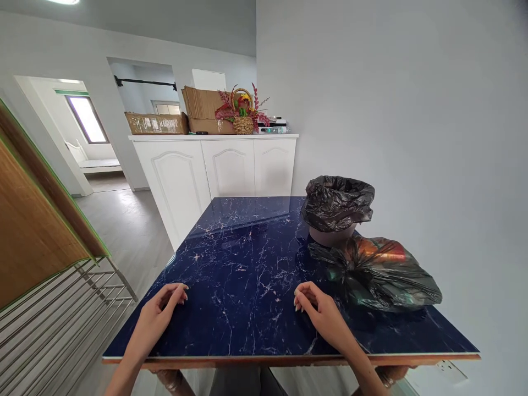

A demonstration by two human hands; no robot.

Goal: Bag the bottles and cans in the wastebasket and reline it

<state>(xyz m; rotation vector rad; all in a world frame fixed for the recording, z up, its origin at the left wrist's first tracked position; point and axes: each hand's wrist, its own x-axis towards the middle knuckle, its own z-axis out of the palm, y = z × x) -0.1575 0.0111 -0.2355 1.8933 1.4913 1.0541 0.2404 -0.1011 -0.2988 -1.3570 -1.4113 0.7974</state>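
My left hand [162, 308] rests on the left part of the dark blue marbled table [243, 280], its fingers curled together with nothing in them. On the right part of the tabletop lies my right hand [317, 308], also loosely curled and holding nothing. Just to its right is a full, translucent black plastic bag [388, 275], gathered at its left end, with orange and green things showing through. Behind that bag stands a bin [332, 236] lined with a black bag [340, 203], whose edge is folded over the rim.
Beyond the table, a white cabinet [231, 165] carries cardboard boxes [157, 124] and a flower basket [243, 125]. A metal rack [53, 324] and wooden panel [37, 220] stand at the left. A wall [412, 137] bounds the right side.
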